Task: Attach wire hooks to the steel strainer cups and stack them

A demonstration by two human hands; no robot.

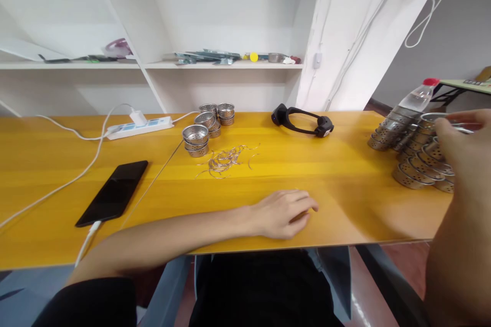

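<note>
My left hand (286,213) lies on the yellow wooden table, loosely curled with the thumb apart from the fingers and nothing held. At the right, my right hand (466,140) pinches the rim of a small perforated metal cup (430,118) at the top of the stacks; its fingers are partly hidden. Leaning stacks of perforated metal cups (413,173) stand below and beside that hand. Ahead of my left hand is a loose heap of thin curved metal wires (225,159). Several more perforated cups (196,135) stand in short piles behind the wires.
A clear bottle with a red cap (421,96) stands behind the right stacks. A black headset-like band (303,121) lies near the back edge. To the left are a black phone (113,193) with a white cable and a white power strip (141,127). White shelving (222,66) rises behind the table.
</note>
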